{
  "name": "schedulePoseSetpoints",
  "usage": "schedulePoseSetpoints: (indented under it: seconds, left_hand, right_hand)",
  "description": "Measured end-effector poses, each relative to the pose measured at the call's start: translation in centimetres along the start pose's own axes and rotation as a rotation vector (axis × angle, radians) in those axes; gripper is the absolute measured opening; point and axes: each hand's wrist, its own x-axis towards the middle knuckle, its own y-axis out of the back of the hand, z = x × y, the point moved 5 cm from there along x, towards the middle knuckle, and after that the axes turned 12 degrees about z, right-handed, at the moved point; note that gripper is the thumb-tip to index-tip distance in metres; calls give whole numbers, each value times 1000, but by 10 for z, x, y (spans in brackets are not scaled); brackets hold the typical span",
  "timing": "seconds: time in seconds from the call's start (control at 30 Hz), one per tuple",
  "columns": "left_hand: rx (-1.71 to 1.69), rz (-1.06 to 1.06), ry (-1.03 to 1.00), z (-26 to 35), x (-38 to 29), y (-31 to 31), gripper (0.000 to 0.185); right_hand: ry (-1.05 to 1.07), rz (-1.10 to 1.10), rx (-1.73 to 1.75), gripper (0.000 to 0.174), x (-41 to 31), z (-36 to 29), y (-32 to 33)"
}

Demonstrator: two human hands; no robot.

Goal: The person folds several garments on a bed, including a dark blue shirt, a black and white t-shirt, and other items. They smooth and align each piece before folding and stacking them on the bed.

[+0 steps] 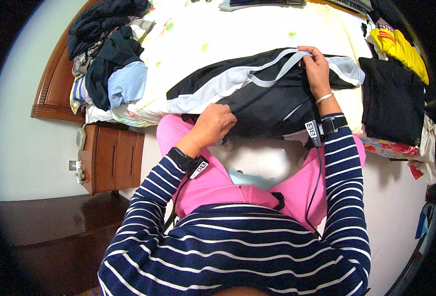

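Observation:
A black garment with light grey panels (pixel 269 101) lies across the near edge of the bed, part of it hanging over my lap. My right hand (pixel 316 68) pinches its grey trim at the far side, where a strip of that trim forms a loose loop. At the garment's near left edge is my left hand (pixel 216 124), its fingers curled closed on the black cloth. What the fingertips grip there is hidden behind the knuckles. One grey-and-white end of the garment spreads out to the left, and another shows beyond my right wrist.
A heap of dark clothes (pixel 114 66) with a light blue cloth (pixel 128 84) sits at the bed's left. Folded black cloth (pixel 393 100) and a yellow garment (pixel 399 51) lie at the right. A wooden bedside cabinet (pixel 110 159) stands left of my knees. Cables run from both wrist straps.

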Motion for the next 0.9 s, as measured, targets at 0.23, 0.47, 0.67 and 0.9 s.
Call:
schedulePoseSetpoints:
  seconds: [0.23, 0.47, 0.67, 0.9]
  left_hand:
    - [-51, 279, 235, -17, 22, 6, 11]
    - [73, 462, 347, -47, 57, -9, 23]
    - [34, 336, 442, -65, 57, -24, 12]
    - [-305, 561, 831, -106, 50, 21, 16]
  right_hand:
    - [2, -62, -10, 24, -3, -1, 1]
    - [-28, -60, 28, 30, -2, 1, 0]
    - [-8, -53, 22, 34, 3, -3, 3]
    - [86, 46, -47, 37, 14, -17, 22]
